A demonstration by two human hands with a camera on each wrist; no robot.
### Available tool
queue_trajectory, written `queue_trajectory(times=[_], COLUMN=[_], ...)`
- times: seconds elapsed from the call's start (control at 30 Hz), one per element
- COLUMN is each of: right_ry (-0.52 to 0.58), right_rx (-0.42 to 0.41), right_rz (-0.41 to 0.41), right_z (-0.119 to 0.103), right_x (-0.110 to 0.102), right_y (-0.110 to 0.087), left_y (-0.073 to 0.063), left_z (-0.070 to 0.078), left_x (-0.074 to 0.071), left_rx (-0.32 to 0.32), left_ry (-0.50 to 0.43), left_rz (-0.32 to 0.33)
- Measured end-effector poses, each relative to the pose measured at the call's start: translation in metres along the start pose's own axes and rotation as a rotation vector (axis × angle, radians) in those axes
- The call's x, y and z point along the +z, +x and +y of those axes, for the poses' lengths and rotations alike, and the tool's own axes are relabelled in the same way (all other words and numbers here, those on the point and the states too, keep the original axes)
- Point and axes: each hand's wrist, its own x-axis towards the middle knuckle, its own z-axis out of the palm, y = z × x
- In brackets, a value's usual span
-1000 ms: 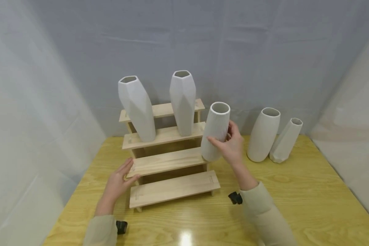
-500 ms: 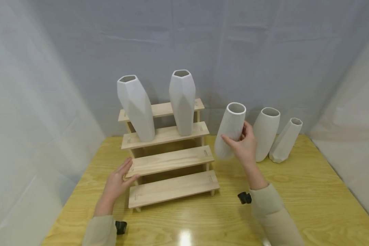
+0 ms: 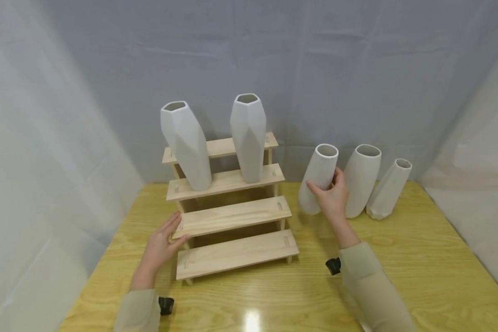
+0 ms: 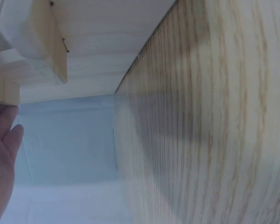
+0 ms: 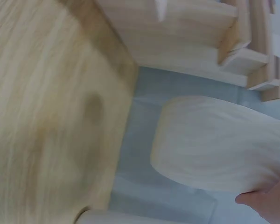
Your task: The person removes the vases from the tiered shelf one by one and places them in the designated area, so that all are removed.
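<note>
My right hand (image 3: 334, 198) grips a smooth white vase (image 3: 317, 177) by its side, thumb in front. The vase leans a little, and in the right wrist view its base (image 5: 165, 140) is apart from the tabletop. My left hand (image 3: 159, 244) holds the left end of a stepped wooden display stand (image 3: 232, 216), at the second step from the front. In the left wrist view its fingertips (image 4: 4, 119) touch the wood. Two faceted white vases, one on the left (image 3: 187, 147) and one on the right (image 3: 249, 138), stand on the stand's upper part.
Right of the held vase stand another smooth white vase (image 3: 362, 180), partly behind my right hand, and a slimmer faceted vase (image 3: 389, 189). All rests on a wooden table (image 3: 423, 267). Pale cloth (image 3: 336, 69) hangs behind and at both sides.
My right hand has carried the smooth vase from the stand's right end, rightward and slightly lower, toward the other smooth vase. My left hand stays on the stand.
</note>
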Motion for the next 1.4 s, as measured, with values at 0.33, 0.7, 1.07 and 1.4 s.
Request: queue_trajectory(times=[0.33, 0.7, 1.07, 1.4], right_ry=[-0.070, -0.114, -0.118, -0.124], right_rx=[-0.016, 0.010, 0.024, 0.043], right_rz=[0.033, 0.060, 0.068, 0.044], right_z=[0.032, 0.047, 0.058, 0.064], right_x=[0.008, 0.016, 0.014, 0.013], right_y=[0.012, 0.019, 0.019, 0.020], left_y=[0.001, 0.000, 0.000, 0.000], left_z=[-0.001, -0.002, -0.001, -0.002], left_x=[0.001, 0.001, 0.002, 0.002], left_rx=[-0.011, -0.027, -0.018, -0.025], left_ry=[0.004, 0.000, -0.009, -0.006], left_rz=[-0.005, -0.013, -0.007, -0.009])
